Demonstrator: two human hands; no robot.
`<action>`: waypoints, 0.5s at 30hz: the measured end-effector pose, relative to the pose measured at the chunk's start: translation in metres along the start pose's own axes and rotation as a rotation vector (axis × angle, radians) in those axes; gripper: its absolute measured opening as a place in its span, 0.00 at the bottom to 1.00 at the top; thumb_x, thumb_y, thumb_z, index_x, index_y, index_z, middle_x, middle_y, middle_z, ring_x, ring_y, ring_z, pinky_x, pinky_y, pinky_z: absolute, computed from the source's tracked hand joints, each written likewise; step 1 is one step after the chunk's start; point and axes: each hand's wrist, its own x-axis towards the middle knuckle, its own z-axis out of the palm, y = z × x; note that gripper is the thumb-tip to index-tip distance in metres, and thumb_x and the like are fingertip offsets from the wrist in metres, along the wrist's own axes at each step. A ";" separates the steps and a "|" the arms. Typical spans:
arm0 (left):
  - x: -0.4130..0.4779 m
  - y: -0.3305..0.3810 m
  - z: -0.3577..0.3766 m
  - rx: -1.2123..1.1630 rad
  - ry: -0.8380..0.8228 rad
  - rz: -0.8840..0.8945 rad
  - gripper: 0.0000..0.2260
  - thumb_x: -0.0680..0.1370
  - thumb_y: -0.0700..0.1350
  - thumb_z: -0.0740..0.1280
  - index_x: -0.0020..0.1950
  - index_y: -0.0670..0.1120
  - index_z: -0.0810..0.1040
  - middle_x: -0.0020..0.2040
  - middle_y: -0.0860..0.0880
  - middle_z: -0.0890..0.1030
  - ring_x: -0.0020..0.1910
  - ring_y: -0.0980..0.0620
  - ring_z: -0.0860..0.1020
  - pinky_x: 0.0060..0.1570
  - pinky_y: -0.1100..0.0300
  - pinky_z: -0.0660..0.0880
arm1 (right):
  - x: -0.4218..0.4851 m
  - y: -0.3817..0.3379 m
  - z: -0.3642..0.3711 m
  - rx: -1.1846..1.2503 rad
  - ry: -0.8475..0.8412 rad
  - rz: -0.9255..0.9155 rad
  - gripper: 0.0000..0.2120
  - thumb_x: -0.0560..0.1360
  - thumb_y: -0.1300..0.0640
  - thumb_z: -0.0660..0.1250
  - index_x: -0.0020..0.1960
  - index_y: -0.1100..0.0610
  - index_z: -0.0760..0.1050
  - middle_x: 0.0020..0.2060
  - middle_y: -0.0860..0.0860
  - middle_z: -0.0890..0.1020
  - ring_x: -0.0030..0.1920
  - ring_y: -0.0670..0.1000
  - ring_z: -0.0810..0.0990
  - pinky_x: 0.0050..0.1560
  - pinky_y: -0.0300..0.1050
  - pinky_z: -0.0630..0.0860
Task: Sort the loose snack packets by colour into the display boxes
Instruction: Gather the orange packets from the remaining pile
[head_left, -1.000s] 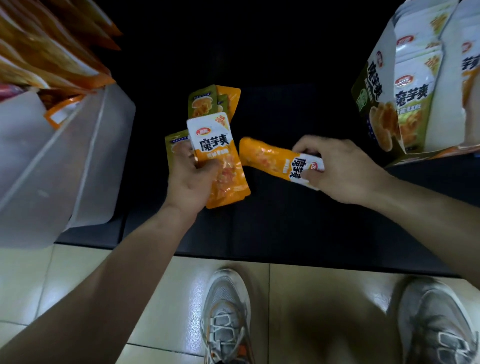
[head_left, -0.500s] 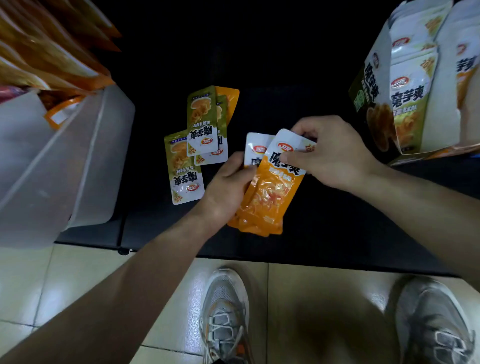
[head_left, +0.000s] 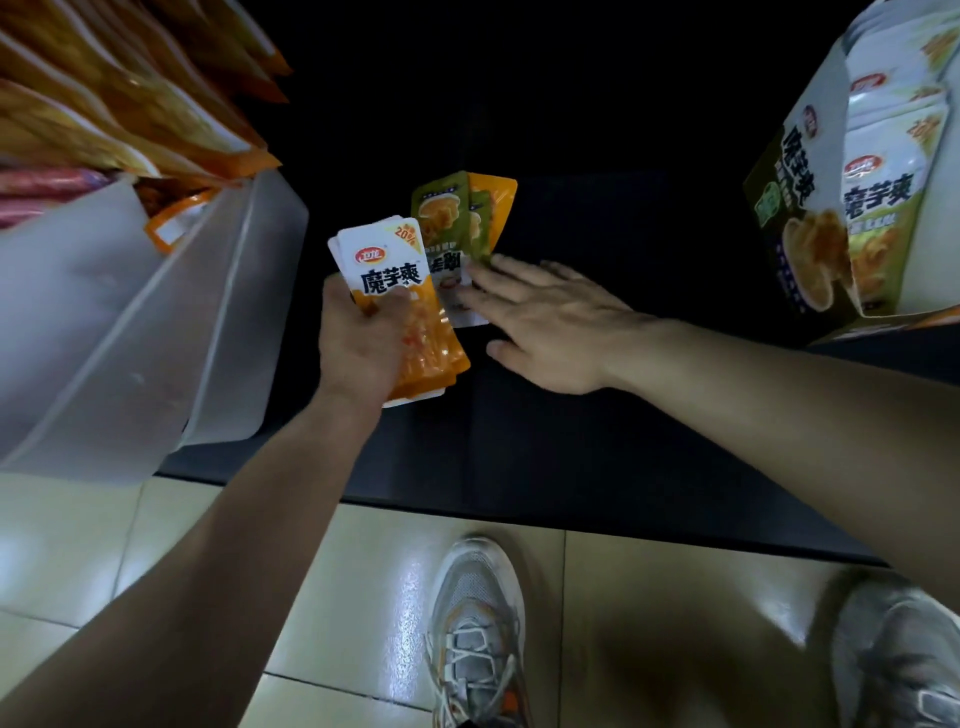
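1. The fingers (head_left: 382, 304) of my left hand (head_left: 358, 348) are clenched round a small stack of orange packets (head_left: 421, 343). The thumb lies across the front, just below the white label end.
2. The stack is held above the surface (head_left: 623, 441), label end far, orange end near. How many packets it contains cannot be told; several edges show.
3. The fingers (head_left: 498, 273) of my right hand (head_left: 550, 327) are released: straight, spread and grasping nothing. The fingertips rest on the near white ends of the green packets (head_left: 441, 218).
4. The green packets lie overlapped on the surface, just right of the held stack. A single orange packet (head_left: 501, 200) lies partly under them on the far right.
5. At the right stands a green display box (head_left: 769, 208) with green packets upright in it.
6. At the left, a translucent bin (head_left: 130, 338) leans over the surface edge and holds long orange bags (head_left: 130, 104).
7. Nearest are the tiled floor (head_left: 208, 545) and two grey shoes (head_left: 475, 634).
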 end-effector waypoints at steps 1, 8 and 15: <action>0.003 -0.001 -0.001 -0.002 0.010 -0.006 0.16 0.79 0.47 0.68 0.65 0.47 0.73 0.54 0.53 0.81 0.50 0.55 0.80 0.47 0.57 0.77 | 0.004 -0.003 0.003 -0.051 -0.023 -0.023 0.31 0.84 0.43 0.50 0.82 0.47 0.42 0.81 0.44 0.40 0.80 0.48 0.38 0.79 0.55 0.41; 0.012 0.000 -0.001 0.015 -0.128 0.092 0.15 0.79 0.45 0.69 0.64 0.45 0.73 0.50 0.55 0.82 0.48 0.58 0.81 0.45 0.62 0.79 | -0.007 -0.022 0.012 0.015 0.124 -0.188 0.13 0.80 0.47 0.58 0.60 0.47 0.77 0.60 0.46 0.77 0.64 0.51 0.71 0.67 0.51 0.68; -0.002 -0.017 -0.006 0.119 -0.337 0.073 0.12 0.78 0.43 0.69 0.61 0.47 0.75 0.48 0.52 0.82 0.39 0.61 0.81 0.32 0.66 0.77 | 0.026 0.015 -0.016 -0.068 0.051 0.033 0.31 0.82 0.50 0.56 0.82 0.49 0.48 0.82 0.47 0.47 0.80 0.48 0.47 0.79 0.53 0.48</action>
